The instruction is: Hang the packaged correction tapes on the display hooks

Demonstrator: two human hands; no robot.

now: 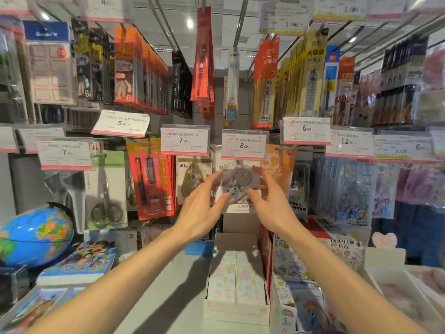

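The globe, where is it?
In the head view the blue globe sits low on the left side, on the counter below the packaged scissors and just behind a colourful cartoon book.

A grey back panel (216, 97) carries metal display hooks (240, 22) that reach forward, hung with packaged stationery. Price tags (185, 140) in clear holders hang at the hook ends. A round ceiling light (190, 23) glows overhead. Below, a pale grey shelf (178, 280) holds a blue globe (36, 235), colourful booklets (84, 261) and a white cardboard box (237, 307).
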